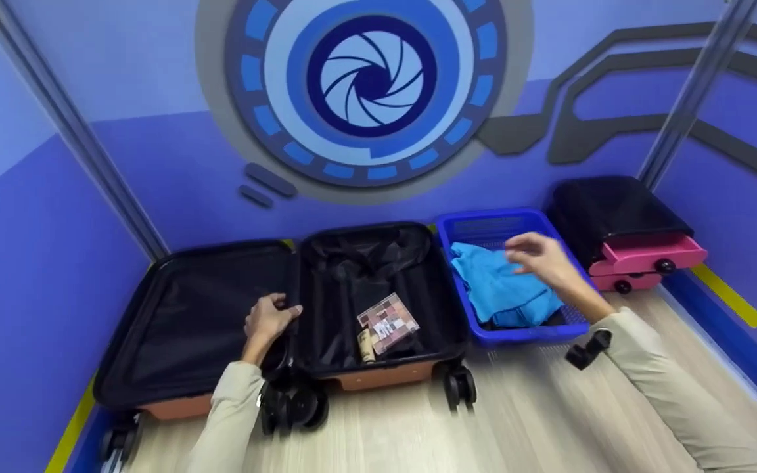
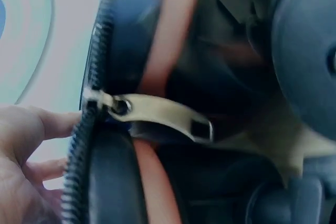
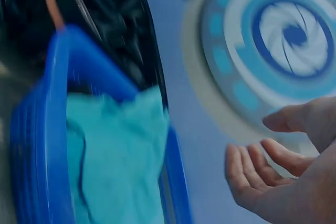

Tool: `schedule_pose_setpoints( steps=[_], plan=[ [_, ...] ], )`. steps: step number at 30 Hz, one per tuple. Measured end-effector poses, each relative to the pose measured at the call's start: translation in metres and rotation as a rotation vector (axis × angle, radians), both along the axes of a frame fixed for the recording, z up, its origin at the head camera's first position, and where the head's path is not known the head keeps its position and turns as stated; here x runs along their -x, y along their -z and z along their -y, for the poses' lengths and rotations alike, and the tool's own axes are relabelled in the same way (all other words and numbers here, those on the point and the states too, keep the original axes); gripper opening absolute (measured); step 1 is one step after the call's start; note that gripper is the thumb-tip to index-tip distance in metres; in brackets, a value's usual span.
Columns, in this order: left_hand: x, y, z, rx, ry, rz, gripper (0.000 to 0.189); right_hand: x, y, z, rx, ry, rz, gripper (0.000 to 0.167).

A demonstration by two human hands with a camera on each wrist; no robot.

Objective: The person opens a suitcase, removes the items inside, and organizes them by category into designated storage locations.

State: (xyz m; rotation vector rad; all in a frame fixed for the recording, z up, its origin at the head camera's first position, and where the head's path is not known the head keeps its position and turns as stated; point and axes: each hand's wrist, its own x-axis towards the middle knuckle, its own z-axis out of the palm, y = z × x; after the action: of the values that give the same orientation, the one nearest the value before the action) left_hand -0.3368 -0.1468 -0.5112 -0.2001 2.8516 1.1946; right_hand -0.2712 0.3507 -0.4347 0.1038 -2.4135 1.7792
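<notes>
In the head view an open black-lined suitcase (image 1: pixel 382 376) lies on the floor in two halves. My left hand (image 1: pixel 267 323) rests at the inner edge of its left half; in the left wrist view the fingers (image 2: pixel 55 124) touch the zipped edge near a zipper pull (image 2: pixel 163 115). Inside the right half lie a makeup palette (image 1: pixel 393 322) and a small beige tube-like item (image 1: pixel 366 345). My right hand (image 1: pixel 543 259) hovers, loosely curled and holding nothing, over a blue basket (image 1: pixel 523 336) with folded blue cloth (image 1: pixel 500 286) in it.
Right of the basket stands a black case (image 1: pixel 618 203) with a pink drawer-like part (image 1: pixel 654 253) pulled out. Suitcase wheels (image 1: pixel 460 387) stick out toward me on the wooden floor (image 1: pixel 405 433). A blue patterned wall (image 1: pixel 155 164) rises close behind.
</notes>
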Motion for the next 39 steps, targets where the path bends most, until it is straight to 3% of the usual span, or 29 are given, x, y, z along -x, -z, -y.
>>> schedule_pose_setpoints(
  steps=[2,5,9,12,16,20,24,31,34,39],
  plan=[
    [0.003,-0.005,-0.002,-0.087,-0.011,0.041,0.053,0.0,-0.002,0.018,-0.047,-0.093,0.066,0.028],
    [0.007,-0.012,-0.003,-0.287,0.003,0.11,0.048,0.001,-0.002,0.042,-0.14,-0.223,0.135,0.028],
    [0.012,-0.017,0.002,-0.481,0.039,0.19,0.05,0.009,0.009,0.071,-0.223,-0.355,0.173,0.027],
    [0.013,-0.019,0.005,-0.518,0.06,0.22,0.055,0.019,0.02,0.086,-0.251,-0.427,0.198,0.022],
    [0.012,-0.018,0.007,-0.493,0.064,0.226,0.057,0.032,0.034,0.101,-0.309,-0.484,0.241,0.015],
    [0.009,-0.016,0.011,-0.424,0.032,0.212,0.058,0.044,0.043,0.119,-0.36,-0.502,0.291,0.015],
    [0.005,-0.014,0.017,-0.379,0.013,0.205,0.059,0.053,0.049,0.14,-0.403,-0.497,0.374,0.031],
    [0.004,-0.011,0.016,-0.458,0.019,0.2,0.061,0.063,0.06,0.161,-0.471,-0.443,0.551,0.053],
    [0.003,-0.009,0.016,-0.468,0.017,0.203,0.061,0.065,0.069,0.166,-0.475,-0.389,0.565,0.064],
    [0.003,-0.008,0.016,-0.463,0.013,0.213,0.06,0.064,0.086,0.174,-0.552,-0.296,0.506,0.076]
  ],
)
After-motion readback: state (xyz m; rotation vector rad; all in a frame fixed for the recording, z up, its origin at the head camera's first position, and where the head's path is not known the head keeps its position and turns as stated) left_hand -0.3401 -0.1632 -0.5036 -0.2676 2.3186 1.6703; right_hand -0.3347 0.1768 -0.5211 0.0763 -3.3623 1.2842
